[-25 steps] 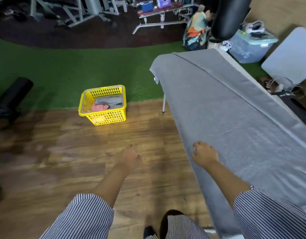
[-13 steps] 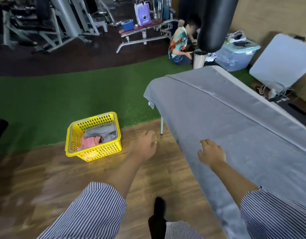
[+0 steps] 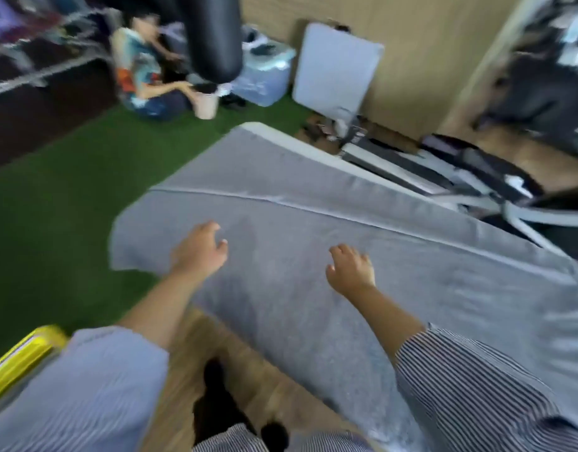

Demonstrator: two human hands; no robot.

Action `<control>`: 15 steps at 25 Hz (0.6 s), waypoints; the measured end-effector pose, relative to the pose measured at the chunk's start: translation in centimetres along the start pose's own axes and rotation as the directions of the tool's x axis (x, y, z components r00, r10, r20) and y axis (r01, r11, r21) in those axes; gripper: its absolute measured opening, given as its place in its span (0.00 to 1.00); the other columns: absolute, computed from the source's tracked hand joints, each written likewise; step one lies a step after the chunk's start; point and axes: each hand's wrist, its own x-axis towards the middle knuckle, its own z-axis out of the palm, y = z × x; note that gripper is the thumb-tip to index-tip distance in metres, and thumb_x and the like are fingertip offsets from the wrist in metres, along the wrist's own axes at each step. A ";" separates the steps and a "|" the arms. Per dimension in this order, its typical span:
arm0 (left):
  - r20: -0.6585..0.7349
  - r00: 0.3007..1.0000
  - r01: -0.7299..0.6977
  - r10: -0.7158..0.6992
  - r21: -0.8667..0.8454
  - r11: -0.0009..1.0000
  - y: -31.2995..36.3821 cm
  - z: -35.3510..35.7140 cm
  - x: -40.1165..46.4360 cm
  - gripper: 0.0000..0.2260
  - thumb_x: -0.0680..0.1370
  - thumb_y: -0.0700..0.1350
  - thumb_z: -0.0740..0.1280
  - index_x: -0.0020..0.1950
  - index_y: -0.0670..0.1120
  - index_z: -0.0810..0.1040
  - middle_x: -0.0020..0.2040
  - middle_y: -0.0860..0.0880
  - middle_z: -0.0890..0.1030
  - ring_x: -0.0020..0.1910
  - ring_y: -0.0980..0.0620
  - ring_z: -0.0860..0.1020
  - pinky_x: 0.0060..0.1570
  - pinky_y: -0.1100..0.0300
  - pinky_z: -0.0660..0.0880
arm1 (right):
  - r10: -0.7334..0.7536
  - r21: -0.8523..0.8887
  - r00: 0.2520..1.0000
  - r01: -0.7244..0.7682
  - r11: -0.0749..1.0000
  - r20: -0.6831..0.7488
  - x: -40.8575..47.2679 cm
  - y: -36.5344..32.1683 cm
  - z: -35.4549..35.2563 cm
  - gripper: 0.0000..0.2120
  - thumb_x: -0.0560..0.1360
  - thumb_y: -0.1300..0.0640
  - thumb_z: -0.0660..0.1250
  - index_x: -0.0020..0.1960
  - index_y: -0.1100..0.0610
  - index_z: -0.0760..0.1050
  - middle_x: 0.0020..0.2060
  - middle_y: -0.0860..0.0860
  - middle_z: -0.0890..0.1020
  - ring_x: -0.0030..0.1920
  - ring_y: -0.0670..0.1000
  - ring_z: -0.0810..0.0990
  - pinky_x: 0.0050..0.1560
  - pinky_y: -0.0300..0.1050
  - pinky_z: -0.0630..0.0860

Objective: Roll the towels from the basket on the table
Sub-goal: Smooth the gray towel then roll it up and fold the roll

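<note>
Both hands hover over the near end of the surface (image 3: 313, 321), which is draped in a grey cloth with a seam running across it. The left hand (image 3: 199, 251) is above the cloth close to its left corner, fingers loosely curled and holding nothing. The right hand (image 3: 351, 267) is further to the right over the middle of the cloth, fingers likewise relaxed and empty. Whether either hand touches the cloth cannot be told, as the picture is blurred by motion.

The yellow basket (image 3: 18, 360) shows only as a rim at the lower left edge, on the floor behind the left sleeve (image 3: 79, 393), well apart from both hands. Its contents are hidden, so no towels can be seen.

Beyond the surface lies green turf (image 3: 53, 216), and wooden floor (image 3: 189, 350) shows beneath the left forearm. A black punching bag (image 3: 212, 37) hangs at the top, with a person in a colourful shirt (image 3: 134, 66) sitting low beside it. A clear plastic bin (image 3: 264, 76) and a pale grey panel (image 3: 336, 66) stand against the wall.
</note>
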 end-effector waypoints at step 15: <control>0.287 0.870 -0.462 0.400 0.193 0.866 6.0 5.0 40.1 0.16 0.78 0.42 0.65 0.64 0.39 0.73 0.62 0.35 0.75 0.60 0.33 0.74 0.58 0.42 0.71 | 0.664 0.146 0.748 -0.658 0.739 0.008 14.6 4.9 -0.7 0.14 0.79 0.58 0.56 0.62 0.61 0.70 0.59 0.58 0.73 0.59 0.60 0.73 0.58 0.52 0.68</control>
